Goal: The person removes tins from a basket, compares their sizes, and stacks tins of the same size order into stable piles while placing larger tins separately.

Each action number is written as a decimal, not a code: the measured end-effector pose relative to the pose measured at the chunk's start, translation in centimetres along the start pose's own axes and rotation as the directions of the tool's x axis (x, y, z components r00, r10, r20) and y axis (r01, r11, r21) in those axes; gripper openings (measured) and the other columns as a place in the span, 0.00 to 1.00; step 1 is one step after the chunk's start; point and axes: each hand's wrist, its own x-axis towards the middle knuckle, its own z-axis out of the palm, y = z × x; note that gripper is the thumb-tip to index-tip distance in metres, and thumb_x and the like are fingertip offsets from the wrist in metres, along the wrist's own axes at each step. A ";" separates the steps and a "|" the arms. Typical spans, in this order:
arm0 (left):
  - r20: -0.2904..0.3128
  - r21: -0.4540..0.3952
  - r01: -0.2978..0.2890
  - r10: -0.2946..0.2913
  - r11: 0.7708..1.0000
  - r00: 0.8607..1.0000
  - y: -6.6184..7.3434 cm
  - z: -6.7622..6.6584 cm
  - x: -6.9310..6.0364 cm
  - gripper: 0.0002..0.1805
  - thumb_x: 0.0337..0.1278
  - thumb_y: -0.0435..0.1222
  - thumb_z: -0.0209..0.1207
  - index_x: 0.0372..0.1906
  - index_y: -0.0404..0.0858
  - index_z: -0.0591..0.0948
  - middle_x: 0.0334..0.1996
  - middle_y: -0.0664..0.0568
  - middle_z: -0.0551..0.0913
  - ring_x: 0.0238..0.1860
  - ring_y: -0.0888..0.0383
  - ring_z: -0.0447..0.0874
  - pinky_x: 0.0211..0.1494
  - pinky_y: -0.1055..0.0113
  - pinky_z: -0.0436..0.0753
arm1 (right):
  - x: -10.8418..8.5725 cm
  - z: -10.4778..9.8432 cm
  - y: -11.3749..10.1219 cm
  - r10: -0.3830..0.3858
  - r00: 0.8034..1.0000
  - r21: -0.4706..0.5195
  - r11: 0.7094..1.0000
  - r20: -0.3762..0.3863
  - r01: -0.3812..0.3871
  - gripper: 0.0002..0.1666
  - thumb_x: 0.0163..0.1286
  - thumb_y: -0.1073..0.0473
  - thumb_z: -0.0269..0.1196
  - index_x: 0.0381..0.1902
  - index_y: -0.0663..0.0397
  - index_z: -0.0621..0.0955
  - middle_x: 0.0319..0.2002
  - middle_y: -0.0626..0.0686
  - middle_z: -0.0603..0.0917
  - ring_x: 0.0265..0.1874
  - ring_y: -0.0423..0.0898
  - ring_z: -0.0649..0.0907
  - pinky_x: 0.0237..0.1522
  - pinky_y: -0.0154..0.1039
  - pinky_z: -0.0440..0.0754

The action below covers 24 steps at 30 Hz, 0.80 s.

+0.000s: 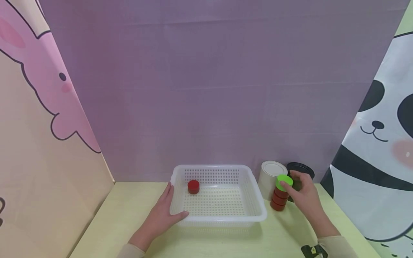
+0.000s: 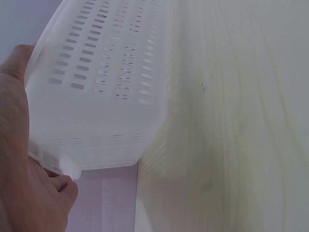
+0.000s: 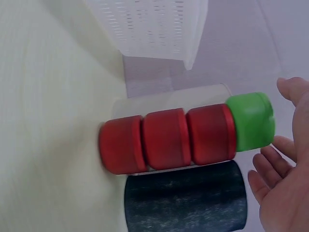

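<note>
My left hand (image 1: 160,212) holds the left front corner of a white perforated plastic basket (image 1: 222,219), its thumb at the front rim and fingers along the left side. Inside the basket lies one short red cylinder (image 1: 193,187). To its right, three similar red cylinders (image 3: 166,139) stand stacked, with a bright green cylinder (image 3: 251,121) on top, slightly out of line. My right hand (image 1: 304,193) is around the green cylinder. In the right wrist view its thumb stands apart from the green piece, while the loosely bent fingers are close beside it; contact is unclear.
Behind the stack stand a white can (image 1: 267,179) and a black can (image 3: 186,198). A purple backdrop (image 1: 206,89) rises at the table's (image 1: 222,243) back edge. Printed panels with a pink animal (image 1: 48,71) and a panda (image 1: 377,150) flank the sides.
</note>
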 end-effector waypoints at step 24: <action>0.002 -0.010 -0.012 0.012 1.000 1.000 0.0 -0.1 -0.1 0.67 0.62 0.62 0.75 0.90 0.33 0.51 0.91 0.43 0.46 0.89 0.38 0.50 0.85 0.37 0.62 | 0.7 3.0 -7.5 -0.221 0.974 0.118 0.967 -0.046 0.225 0.24 0.73 0.63 0.76 0.63 0.63 0.83 0.62 0.58 0.79 0.60 0.51 0.77 0.60 0.31 0.76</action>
